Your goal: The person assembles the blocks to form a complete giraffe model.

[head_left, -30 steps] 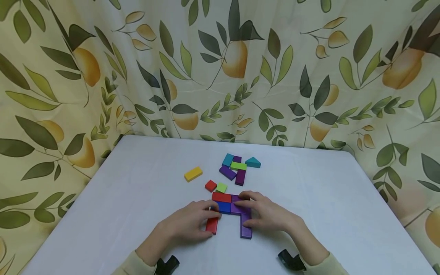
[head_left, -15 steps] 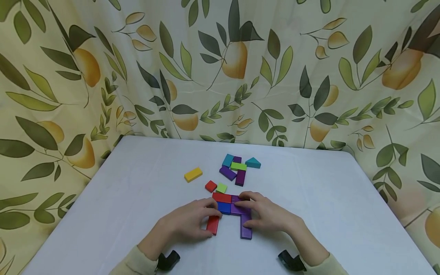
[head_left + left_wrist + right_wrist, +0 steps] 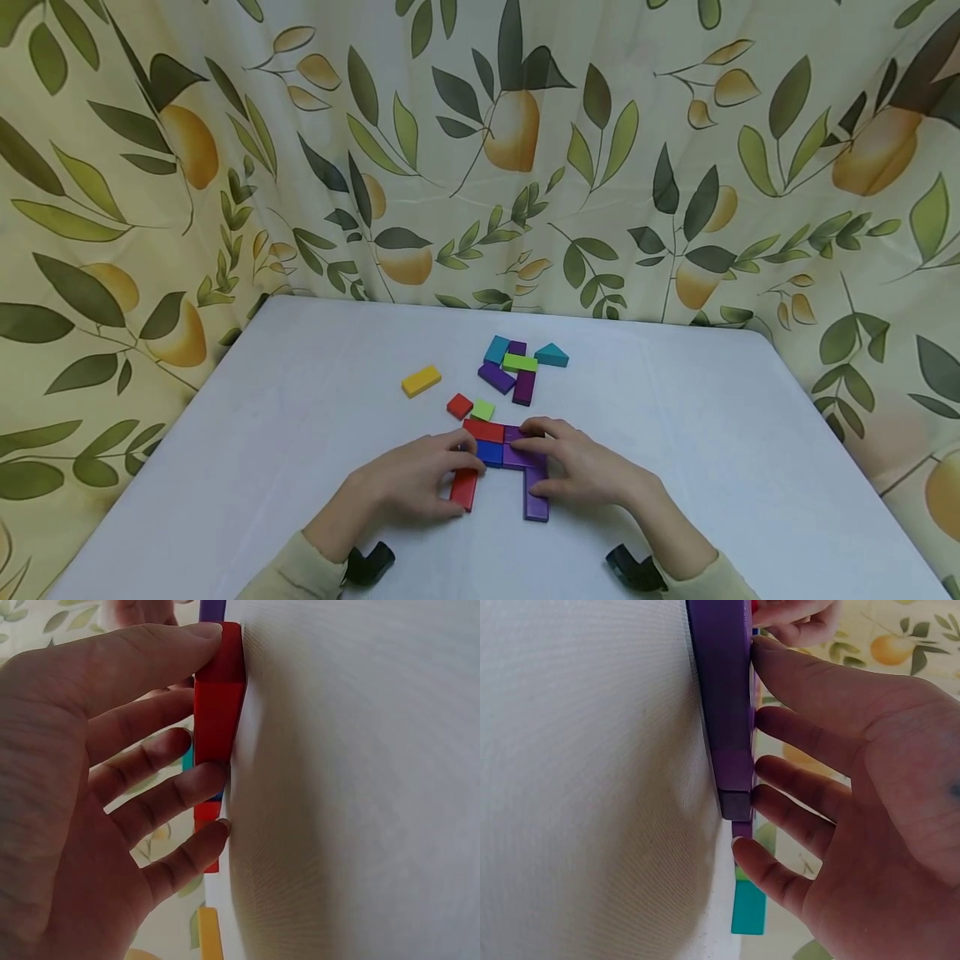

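Note:
My left hand [image 3: 408,477] lies at the left of a flat arrangement of wooden blocks. It holds a red block [image 3: 465,492] lengthwise, thumb at the near end, fingers toward the far end. Beyond this piece lie a blue block [image 3: 491,453] and another red block [image 3: 483,431], side by side. My right hand [image 3: 592,468] rests its fingertips and thumb on the purple blocks [image 3: 522,457] at the right, including an upright-running purple block [image 3: 536,503]. In the right wrist view the fingers [image 3: 795,735] are spread along the purple edge, fairly straight.
Past the arrangement lie a small red block [image 3: 460,406], a lime block [image 3: 482,410] and a yellow block [image 3: 422,381]. Farther back, a cluster includes a dark purple block [image 3: 524,387], with a teal triangle [image 3: 552,355] beside it. A patterned curtain [image 3: 480,192] hangs behind the white table [image 3: 712,417].
The left hand and the red block it holds have shifted very slightly to the right over the last second. The right hand stays in place on the purple blocks.

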Tool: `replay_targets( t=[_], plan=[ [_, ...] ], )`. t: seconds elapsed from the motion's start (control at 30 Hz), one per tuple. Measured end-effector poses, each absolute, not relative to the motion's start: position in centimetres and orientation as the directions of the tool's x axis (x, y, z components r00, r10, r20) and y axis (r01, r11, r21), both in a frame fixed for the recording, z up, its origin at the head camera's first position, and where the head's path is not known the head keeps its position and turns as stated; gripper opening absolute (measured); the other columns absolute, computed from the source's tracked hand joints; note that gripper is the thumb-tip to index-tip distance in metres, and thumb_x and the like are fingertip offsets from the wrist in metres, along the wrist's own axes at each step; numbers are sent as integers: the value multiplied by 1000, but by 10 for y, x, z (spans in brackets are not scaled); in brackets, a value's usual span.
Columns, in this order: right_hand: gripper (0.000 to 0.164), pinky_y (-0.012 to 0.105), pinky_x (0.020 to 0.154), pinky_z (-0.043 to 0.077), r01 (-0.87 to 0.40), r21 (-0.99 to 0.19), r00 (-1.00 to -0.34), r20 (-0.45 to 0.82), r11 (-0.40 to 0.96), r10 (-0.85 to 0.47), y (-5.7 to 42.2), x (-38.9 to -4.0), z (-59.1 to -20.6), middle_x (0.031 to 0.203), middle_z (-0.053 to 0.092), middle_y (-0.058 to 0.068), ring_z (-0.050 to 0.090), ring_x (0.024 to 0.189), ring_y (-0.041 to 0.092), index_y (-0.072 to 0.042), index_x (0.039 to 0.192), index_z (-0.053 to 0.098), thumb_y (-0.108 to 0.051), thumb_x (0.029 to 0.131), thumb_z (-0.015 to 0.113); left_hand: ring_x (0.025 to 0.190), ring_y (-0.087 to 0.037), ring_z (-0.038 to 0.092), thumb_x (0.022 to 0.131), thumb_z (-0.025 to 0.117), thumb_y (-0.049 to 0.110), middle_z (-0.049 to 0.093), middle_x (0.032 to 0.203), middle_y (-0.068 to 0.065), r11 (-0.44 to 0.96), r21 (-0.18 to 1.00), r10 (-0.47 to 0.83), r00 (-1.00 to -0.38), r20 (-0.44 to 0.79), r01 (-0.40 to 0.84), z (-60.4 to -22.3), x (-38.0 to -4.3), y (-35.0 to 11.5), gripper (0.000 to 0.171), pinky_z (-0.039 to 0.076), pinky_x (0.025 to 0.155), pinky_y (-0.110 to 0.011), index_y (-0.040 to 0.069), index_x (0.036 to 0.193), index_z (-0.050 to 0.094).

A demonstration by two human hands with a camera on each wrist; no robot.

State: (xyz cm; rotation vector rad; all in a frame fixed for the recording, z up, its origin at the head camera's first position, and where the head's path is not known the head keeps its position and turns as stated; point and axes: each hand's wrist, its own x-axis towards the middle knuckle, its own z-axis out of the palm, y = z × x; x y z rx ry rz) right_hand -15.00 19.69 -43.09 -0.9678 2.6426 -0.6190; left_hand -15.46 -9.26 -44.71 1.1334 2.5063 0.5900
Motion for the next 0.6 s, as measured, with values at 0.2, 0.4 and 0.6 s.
replay_targets(
  t=[0.2, 0.4, 0.6],
  plan=[
    [55, 55, 103, 44, -549, -474, -745, -95, 688, -660, 197, -150, -431, 145, 47, 11, 41, 136, 35, -17, 139, 63, -34, 89, 78, 111, -5, 51, 85, 80, 40, 50, 126, 14, 607, 507, 757, -640, -131, 613, -446, -154, -92, 47, 50, 92, -27, 33, 130, 67],
    [56, 54, 103, 44, -549, -476, -745, -94, 687, -660, 197, -150, -431, 145, 47, 11, 41, 136, 35, -16, 139, 63, -34, 88, 79, 113, -5, 51, 86, 79, 42, 50, 126, 14, 605, 523, 752, -647, -126, 601, -447, -154, -93, 49, 50, 93, -28, 32, 132, 66],
    [57, 54, 103, 45, -555, -466, -744, -93, 689, -662, 197, -151, -431, 145, 47, 11, 42, 136, 35, -17, 140, 63, -35, 88, 79, 118, -8, 49, 88, 76, 44, 52, 128, 12, 599, 516, 742, -666, -72, 612, -447, -154, -93, 48, 49, 98, -32, 29, 133, 66]
  ],
)
